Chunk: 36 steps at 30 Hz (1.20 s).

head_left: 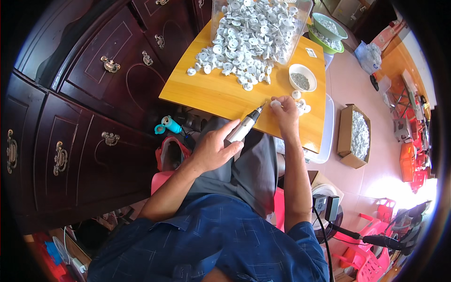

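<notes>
My left hand is wrapped round a silver electric screwdriver with a black nose, tilted so that its tip points up and right over the table edge. In front of that tip, my right hand pinches a small round white plastic part. Several more white parts lie on the table just beyond my right fingers. A white bowl of small grey metal pieces, which look like screws, stands behind them. Further back, a big heap of white plastic parts spills from a clear bin.
The yellow wooden table ends just before my lap. Dark drawer cabinets stand close at left. At right on the floor is a cardboard box of white parts. Stacked basins stand far right; pink chairs are at lower right.
</notes>
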Each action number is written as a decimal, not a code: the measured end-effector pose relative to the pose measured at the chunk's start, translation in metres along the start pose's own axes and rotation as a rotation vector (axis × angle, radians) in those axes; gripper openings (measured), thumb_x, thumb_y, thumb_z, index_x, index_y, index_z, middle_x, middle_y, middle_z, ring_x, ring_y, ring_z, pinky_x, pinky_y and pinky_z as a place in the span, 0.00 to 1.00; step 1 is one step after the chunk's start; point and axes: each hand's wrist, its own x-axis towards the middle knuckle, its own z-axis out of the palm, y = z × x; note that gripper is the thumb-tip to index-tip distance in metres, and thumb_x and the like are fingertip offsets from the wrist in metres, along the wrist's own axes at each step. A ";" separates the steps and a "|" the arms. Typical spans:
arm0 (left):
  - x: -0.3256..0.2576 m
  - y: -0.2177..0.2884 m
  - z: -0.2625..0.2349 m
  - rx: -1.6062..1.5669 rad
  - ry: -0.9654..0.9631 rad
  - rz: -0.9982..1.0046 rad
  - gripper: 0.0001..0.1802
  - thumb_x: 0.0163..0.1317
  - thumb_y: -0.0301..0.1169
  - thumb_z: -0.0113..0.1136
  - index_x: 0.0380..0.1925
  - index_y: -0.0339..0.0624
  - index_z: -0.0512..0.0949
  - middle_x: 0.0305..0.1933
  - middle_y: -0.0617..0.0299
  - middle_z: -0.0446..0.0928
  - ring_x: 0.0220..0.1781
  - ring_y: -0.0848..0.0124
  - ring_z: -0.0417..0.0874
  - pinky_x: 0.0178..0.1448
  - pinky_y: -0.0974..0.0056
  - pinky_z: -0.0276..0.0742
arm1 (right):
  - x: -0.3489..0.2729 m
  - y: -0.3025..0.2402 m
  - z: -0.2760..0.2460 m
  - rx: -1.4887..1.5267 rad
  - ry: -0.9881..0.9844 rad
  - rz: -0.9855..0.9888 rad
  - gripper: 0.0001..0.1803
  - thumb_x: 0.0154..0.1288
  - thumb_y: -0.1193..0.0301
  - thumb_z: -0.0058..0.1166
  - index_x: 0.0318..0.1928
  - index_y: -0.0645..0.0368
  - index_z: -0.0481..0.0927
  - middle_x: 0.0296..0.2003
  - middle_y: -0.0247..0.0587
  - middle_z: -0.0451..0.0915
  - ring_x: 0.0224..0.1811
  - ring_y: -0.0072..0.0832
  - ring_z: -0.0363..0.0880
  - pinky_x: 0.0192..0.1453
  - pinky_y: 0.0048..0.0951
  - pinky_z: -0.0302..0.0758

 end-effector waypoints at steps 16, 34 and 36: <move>0.004 -0.006 0.005 0.010 -0.018 -0.037 0.32 0.62 0.35 0.64 0.63 0.31 0.69 0.48 0.36 0.81 0.48 0.46 0.84 0.51 0.55 0.79 | -0.002 0.003 0.007 0.198 -0.108 0.169 0.06 0.72 0.72 0.53 0.46 0.60 0.77 0.34 0.35 0.82 0.33 0.19 0.80 0.37 0.20 0.77; 0.007 0.000 0.003 0.017 -0.095 -0.165 0.32 0.63 0.33 0.64 0.64 0.29 0.68 0.56 0.40 0.79 0.58 0.58 0.82 0.58 0.60 0.76 | -0.003 -0.004 0.005 0.203 -0.144 0.253 0.17 0.70 0.75 0.55 0.57 0.69 0.75 0.43 0.40 0.84 0.35 0.19 0.82 0.41 0.18 0.80; 0.007 -0.002 0.004 0.015 -0.091 -0.152 0.32 0.63 0.33 0.64 0.64 0.30 0.68 0.57 0.40 0.79 0.58 0.58 0.82 0.59 0.60 0.76 | -0.003 -0.005 0.005 0.202 -0.146 0.250 0.17 0.70 0.75 0.55 0.57 0.69 0.75 0.44 0.40 0.84 0.35 0.19 0.82 0.41 0.18 0.80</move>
